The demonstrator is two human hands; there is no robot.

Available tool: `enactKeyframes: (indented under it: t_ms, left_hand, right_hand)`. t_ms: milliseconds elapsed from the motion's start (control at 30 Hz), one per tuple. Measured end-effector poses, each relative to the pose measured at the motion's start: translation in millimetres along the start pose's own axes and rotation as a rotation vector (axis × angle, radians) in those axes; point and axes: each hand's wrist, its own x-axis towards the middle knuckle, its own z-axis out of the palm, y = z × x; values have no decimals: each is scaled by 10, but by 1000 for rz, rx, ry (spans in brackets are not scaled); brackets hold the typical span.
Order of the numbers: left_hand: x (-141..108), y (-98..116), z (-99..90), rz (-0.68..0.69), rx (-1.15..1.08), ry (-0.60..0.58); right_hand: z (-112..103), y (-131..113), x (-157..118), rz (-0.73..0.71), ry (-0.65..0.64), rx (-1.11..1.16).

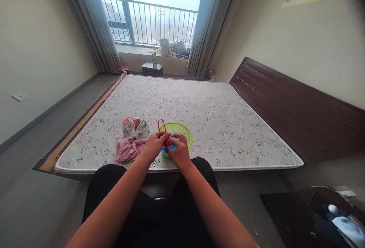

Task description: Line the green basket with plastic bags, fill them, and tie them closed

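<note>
A red ribbon-like strip (161,122) forms a loop above my fingers, its lower part bunched between both hands. My left hand (154,145) pinches the strip from the left. From the right, my right hand (180,152) closes its fingertips on the same red bunch. Directly behind and below the hands sits a green plastic basket (186,133), partly covered by them. Something blue (164,149) shows in it, too hidden to name. To the left lie a clear plastic bag (136,127) with orange and brown contents and a crumpled pink cloth (129,150).
Everything rests at the near edge of a letter-printed mattress (205,107) in front of my knees. A dark headboard (285,100) stands right. A dark table (293,214) is at lower right. Beyond the bed are a small nightstand (152,69) and a window.
</note>
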Motion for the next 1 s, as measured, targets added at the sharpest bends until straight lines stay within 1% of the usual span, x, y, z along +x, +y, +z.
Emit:
enactKeyframes:
  t_ms: [67, 167, 233, 367, 533, 600, 700, 800, 867, 933, 1000]
  left_hand:
    - [-17, 10, -12, 34, 73, -22]
    - [-52, 29, -35, 98, 166, -57]
    - [-83, 35, -57, 148, 227, -59]
    - [-138, 3, -104, 257, 370, -76]
    - [-143, -98, -115, 324, 407, -100]
    - [-135, -125, -106, 336, 423, -121]
    - [-126, -135, -101, 330, 423, -124]
    - [-119, -128, -118, 320, 398, -98]
    - [-115, -131, -131, 315, 388, -70]
    - [-110, -153, -133, 293, 368, -39]
    - [-98, -198, -126, 259, 324, -36]
  right_hand:
    - [34, 44, 13, 26, -43, 57]
    - [74, 124, 44, 153, -154, 141]
    - [76, 168, 70, 216, -193, 183]
    - [2, 178, 130, 310, -235, 276]
    - [-68, 152, 205, 510, -256, 409]
    - [-57, 174, 220, 548, -237, 530]
    - [-62, 213, 224, 524, -167, 679]
    - [-140, 220, 226, 477, -136, 779]
    - [-208, 206, 237, 476, -114, 887]
    - [-253, 191, 256, 495, -47, 1007]
    - [-262, 186, 282, 514, 42, 1075]
